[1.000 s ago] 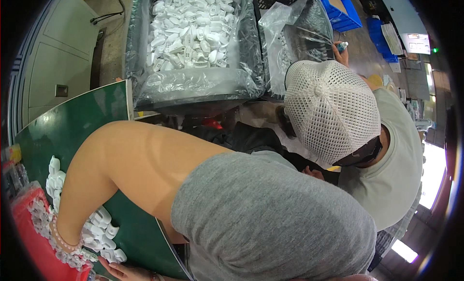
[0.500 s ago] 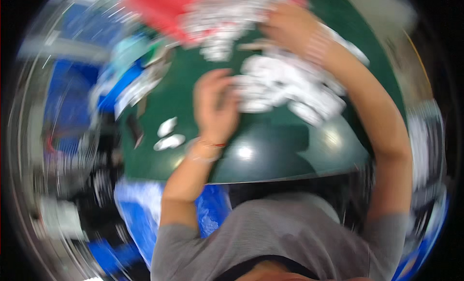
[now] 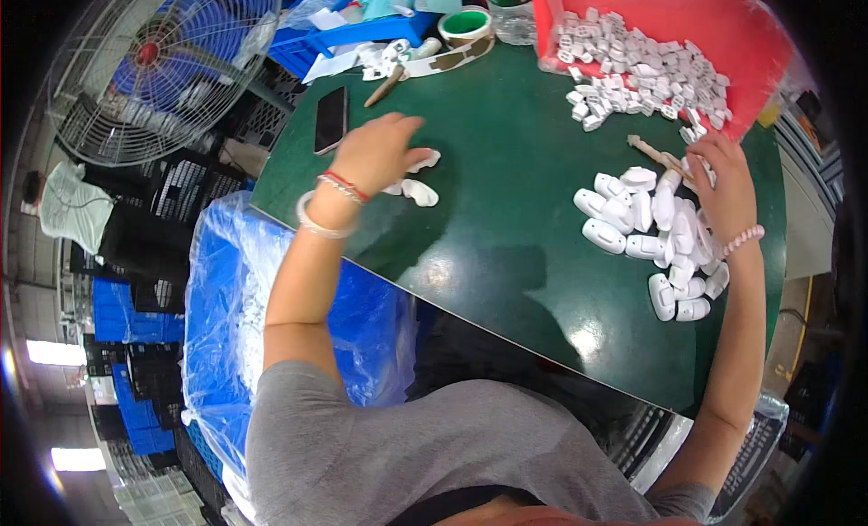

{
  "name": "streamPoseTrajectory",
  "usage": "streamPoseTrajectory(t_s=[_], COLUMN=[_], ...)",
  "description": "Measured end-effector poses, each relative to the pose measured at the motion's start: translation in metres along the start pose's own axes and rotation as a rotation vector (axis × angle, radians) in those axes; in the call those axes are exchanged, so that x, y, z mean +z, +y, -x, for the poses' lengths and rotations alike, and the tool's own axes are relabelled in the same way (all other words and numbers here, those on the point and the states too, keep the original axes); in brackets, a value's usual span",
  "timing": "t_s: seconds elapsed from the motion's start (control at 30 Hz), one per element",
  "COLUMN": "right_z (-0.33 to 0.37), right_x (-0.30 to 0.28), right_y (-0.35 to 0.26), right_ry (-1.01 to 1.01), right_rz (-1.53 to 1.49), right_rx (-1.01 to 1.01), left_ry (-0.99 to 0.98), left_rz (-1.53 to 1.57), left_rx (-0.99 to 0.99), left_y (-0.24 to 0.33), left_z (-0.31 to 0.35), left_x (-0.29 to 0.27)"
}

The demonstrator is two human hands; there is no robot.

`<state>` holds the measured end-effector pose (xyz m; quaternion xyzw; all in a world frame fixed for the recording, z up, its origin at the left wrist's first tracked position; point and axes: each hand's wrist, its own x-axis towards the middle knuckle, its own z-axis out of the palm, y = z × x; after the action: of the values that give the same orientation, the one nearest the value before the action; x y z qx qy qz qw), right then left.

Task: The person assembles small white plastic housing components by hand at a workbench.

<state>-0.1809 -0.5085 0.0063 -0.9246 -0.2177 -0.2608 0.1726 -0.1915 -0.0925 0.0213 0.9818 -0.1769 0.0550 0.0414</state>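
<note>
My left hand (image 3: 378, 154) is at the left of the green table, thumb and fingers apart. Beneath and beside it lie a few white oval plastic shells, one white shell (image 3: 419, 192) just below the thumb. On the right, my right hand (image 3: 726, 190) is bent over the table by the mouth of the red bin. Its fingers curl around a white plastic piece (image 3: 709, 172), mostly hidden by them. A loose heap of white oval shells (image 3: 624, 214) lies beside that hand, and a tan stick-like tool (image 3: 653, 153) points out from near its fingertips.
Small white parts (image 3: 646, 70) spill from the red bin (image 3: 759, 38). A phone (image 3: 332, 119), a brown pointed tool (image 3: 385, 86), a tape roll (image 3: 466, 24) and a blue tray (image 3: 303, 47) are at the far left. A fan (image 3: 163, 65) and a plastic-lined blue crate (image 3: 217, 282) stand beside the table.
My left hand has moved away from the shell heap to the few shells on the left. My right hand stays by the bin and heap. The whole view has turned.
</note>
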Motion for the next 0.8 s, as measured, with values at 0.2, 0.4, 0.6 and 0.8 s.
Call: streamPoseTrajectory(t_s=[0.2,0.4,0.6,0.8], right_z=[0.001,0.005,0.005,-0.024], right_x=[0.011,0.006,0.006,0.03], right_y=[-0.007,-0.023,-0.032,-0.039], right_ry=[0.027,-0.011,-0.114,-0.29], right_rz=[-0.037,-0.075,-0.184,-0.137], right_rx=[-0.014,-0.007,0.003,-0.016], left_ry=[-0.059,-0.127,-0.369,-0.248], left_rz=[0.299,1.425,2.123,2.276], left_rx=[-0.065,0.094,-0.002,0.035], left_y=[-0.015,0.087,0.15,0.134], left_z=[0.001,-0.011,-0.043,-0.055], left_x=[0.018,0.013,0.065,0.07])
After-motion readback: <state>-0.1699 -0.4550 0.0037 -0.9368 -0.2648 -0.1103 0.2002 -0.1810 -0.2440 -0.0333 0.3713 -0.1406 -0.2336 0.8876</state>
